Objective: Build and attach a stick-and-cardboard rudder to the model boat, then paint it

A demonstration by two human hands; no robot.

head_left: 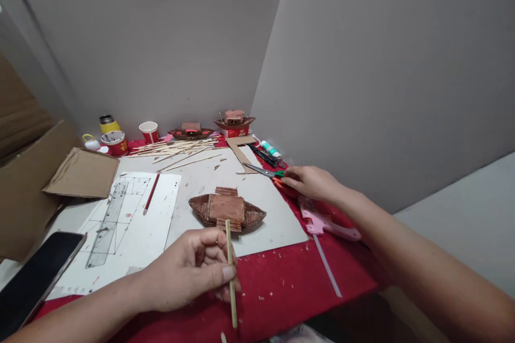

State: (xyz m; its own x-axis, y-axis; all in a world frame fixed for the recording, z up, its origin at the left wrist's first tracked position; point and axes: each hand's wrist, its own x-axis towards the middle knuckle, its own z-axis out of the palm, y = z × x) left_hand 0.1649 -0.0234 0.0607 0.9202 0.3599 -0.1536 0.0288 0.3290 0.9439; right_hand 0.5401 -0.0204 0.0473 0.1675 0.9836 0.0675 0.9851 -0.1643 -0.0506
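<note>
My left hand [201,268] is closed on a thin wooden stick [230,295], pinched upright between thumb and fingers above the table's front edge. Just beyond it, a brown model boat [227,209] with a flat roof lies on the white board [277,230]. Over at the right side, my right hand [308,179] has its fingers closed at the green and orange handles of the scissors [261,170]. The blades point left over the board; part of the handles is hidden by the fingers. A pink glue gun [330,226] with a clear glue stick lies below that hand.
Loose sticks [181,149] are heaped at the back, near two more model boats [234,120] and paper cups [148,132]. At left are a drawing sheet [161,225], a ruler [107,225], a red pencil [152,193], a phone [36,284] and a cardboard box [32,193]. Grey walls stand behind.
</note>
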